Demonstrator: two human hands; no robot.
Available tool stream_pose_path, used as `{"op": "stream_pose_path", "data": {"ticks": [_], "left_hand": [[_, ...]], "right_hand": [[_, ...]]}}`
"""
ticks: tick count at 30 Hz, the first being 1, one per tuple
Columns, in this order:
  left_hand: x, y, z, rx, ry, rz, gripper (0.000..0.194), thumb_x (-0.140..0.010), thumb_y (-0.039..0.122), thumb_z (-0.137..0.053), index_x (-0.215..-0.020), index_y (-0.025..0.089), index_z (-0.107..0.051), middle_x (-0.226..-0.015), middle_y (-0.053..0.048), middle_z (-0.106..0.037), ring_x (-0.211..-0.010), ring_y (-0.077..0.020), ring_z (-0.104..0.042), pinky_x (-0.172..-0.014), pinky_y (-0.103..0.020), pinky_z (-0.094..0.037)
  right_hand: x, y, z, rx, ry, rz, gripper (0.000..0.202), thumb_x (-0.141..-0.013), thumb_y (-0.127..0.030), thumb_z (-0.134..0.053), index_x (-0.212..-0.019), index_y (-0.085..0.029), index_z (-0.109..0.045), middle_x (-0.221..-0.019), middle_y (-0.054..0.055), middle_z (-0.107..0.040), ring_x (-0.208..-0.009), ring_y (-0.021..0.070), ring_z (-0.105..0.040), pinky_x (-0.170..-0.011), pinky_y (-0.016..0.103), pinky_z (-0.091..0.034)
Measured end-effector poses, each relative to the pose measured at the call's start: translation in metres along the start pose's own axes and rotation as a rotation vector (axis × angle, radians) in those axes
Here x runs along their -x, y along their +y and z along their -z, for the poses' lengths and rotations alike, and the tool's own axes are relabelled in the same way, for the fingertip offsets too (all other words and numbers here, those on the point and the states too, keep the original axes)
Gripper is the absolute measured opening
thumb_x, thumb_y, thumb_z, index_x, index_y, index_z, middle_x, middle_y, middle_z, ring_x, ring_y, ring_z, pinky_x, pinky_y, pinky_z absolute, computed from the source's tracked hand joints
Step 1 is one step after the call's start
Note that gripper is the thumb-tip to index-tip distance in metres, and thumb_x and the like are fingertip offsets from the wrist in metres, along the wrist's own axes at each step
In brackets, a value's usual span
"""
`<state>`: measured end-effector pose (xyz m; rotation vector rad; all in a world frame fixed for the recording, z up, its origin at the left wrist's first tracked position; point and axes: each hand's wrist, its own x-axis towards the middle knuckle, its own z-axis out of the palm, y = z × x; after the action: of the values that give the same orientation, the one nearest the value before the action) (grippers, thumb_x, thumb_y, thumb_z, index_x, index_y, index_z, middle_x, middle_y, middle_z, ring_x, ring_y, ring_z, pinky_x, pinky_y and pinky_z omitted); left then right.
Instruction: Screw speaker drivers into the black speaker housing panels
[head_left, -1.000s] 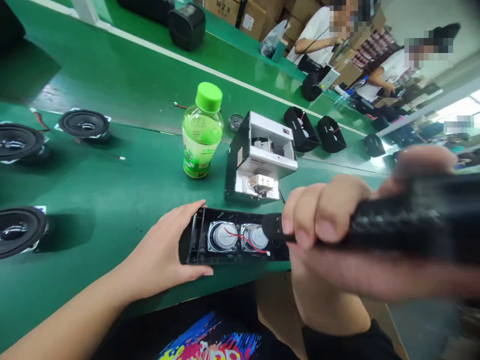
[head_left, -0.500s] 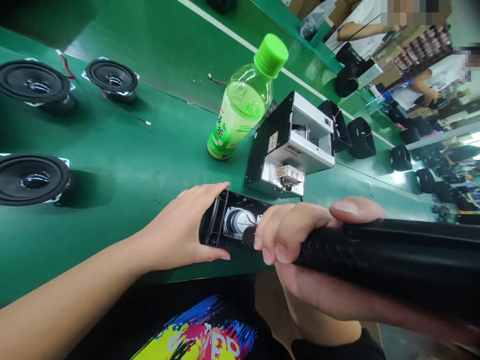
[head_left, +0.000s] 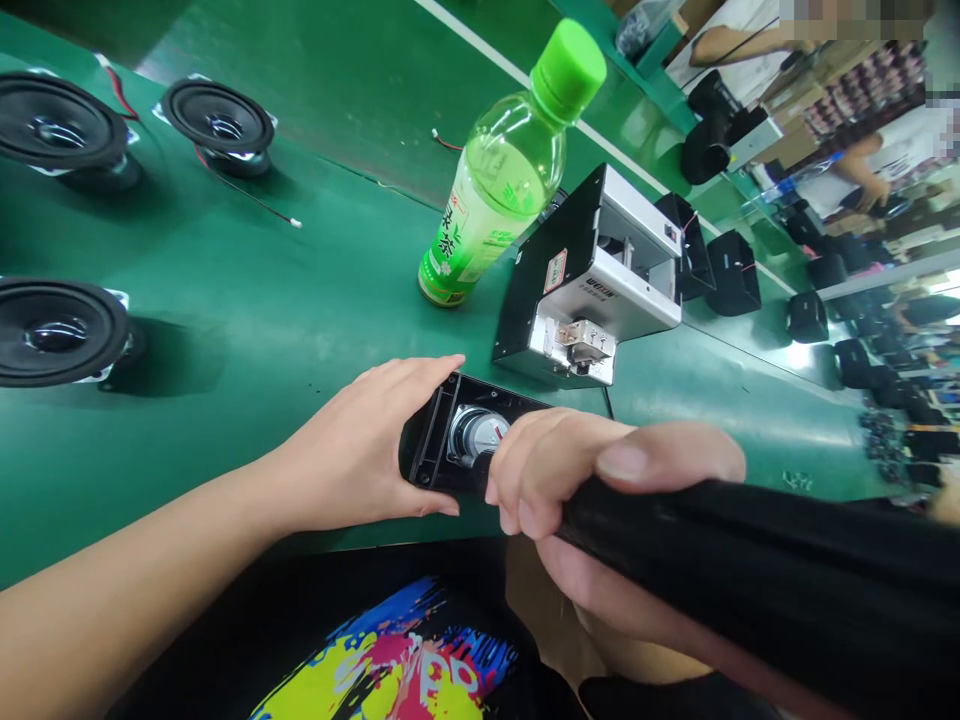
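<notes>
My left hand (head_left: 360, 445) is wrapped around the near-left end of a black speaker box (head_left: 435, 440), thumb on one side and fingers on the other. Inside the box a round speaker driver (head_left: 474, 430) shows its silvery back and a bit of red wire. My right hand (head_left: 570, 470) is closed around a black electric screwdriver (head_left: 720, 540), its thick body running off to the lower right. The nose of the screwdriver points into the box beside the driver; its very tip is hidden. My right hand also covers the right part of the box.
A green tea bottle (head_left: 495, 190) and a silver-and-black screw feeder (head_left: 592, 290) stand just beyond the box. Loose speakers (head_left: 56, 330) with wires lie at left on the green table (head_left: 247, 420). Black boxes (head_left: 731, 270) line the right, where other people (head_left: 862, 170) work.
The screwdriver has tilted, its rear end dropping lower in view, and my right hand has shifted slightly left. My left hand keeps its hold on the box. The view has shifted a little.
</notes>
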<state>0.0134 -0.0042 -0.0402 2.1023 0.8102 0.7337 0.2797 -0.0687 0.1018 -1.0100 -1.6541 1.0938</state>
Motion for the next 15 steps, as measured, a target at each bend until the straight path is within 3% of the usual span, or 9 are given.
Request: {"op": "stream_pose_path", "data": {"ticks": [5, 8, 10, 13, 15], "left_hand": [[-0.002, 0.004, 0.002, 0.015, -0.02, 0.027, 0.144, -0.084, 0.078, -0.115, -0.201, 0.029, -0.045, -0.191, -0.019, -0.071, -0.174, -0.0472, -0.072, -0.15, -0.065, -0.06], [-0.002, 0.004, 0.002, 0.018, -0.004, 0.017, 0.142, -0.084, 0.074, -0.116, -0.2, 0.028, -0.048, -0.191, -0.018, -0.072, -0.174, -0.046, -0.072, -0.151, -0.063, -0.059], [-0.002, 0.004, 0.002, 0.025, 0.006, 0.021, 0.139, -0.084, 0.072, -0.116, -0.199, 0.029, -0.049, -0.19, -0.018, -0.072, -0.173, -0.0455, -0.073, -0.152, -0.063, -0.058], [-0.002, 0.003, 0.001, 0.025, 0.011, 0.027, 0.137, -0.085, 0.072, -0.114, -0.198, 0.029, -0.05, -0.189, -0.018, -0.073, -0.171, -0.0452, -0.074, -0.151, -0.064, -0.058], [-0.002, 0.002, 0.001, 0.017, 0.009, 0.024, 0.137, -0.085, 0.073, -0.113, -0.198, 0.029, -0.05, -0.189, -0.019, -0.073, -0.172, -0.0456, -0.073, -0.151, -0.064, -0.059]], "right_hand": [[0.01, 0.021, -0.016, 0.001, -0.039, 0.046, 0.045, -0.108, -0.063, -0.104, -0.14, -0.041, -0.081, -0.093, -0.001, -0.085, -0.08, 0.0254, -0.087, -0.082, 0.047, -0.08], [0.002, 0.041, -0.038, -0.108, 0.062, 0.252, 0.026, -0.124, -0.055, -0.086, -0.145, -0.041, -0.079, -0.085, -0.005, -0.079, -0.067, 0.0177, -0.078, -0.072, 0.035, -0.074], [-0.006, 0.057, -0.054, -0.203, 0.171, 0.433, 0.026, -0.128, -0.054, -0.078, -0.148, -0.038, -0.08, -0.079, -0.008, -0.073, -0.06, 0.0133, -0.072, -0.064, 0.027, -0.067], [-0.011, 0.078, -0.065, -0.268, 0.256, 0.59, 0.046, -0.123, -0.069, -0.084, -0.154, -0.035, -0.081, -0.075, -0.01, -0.07, -0.053, 0.0113, -0.066, -0.054, 0.024, -0.059], [-0.006, 0.09, -0.064, -0.237, 0.195, 0.559, 0.058, -0.114, -0.08, -0.091, -0.157, -0.042, -0.078, -0.076, -0.011, -0.073, -0.052, 0.0139, -0.066, -0.055, 0.028, -0.061]]}}
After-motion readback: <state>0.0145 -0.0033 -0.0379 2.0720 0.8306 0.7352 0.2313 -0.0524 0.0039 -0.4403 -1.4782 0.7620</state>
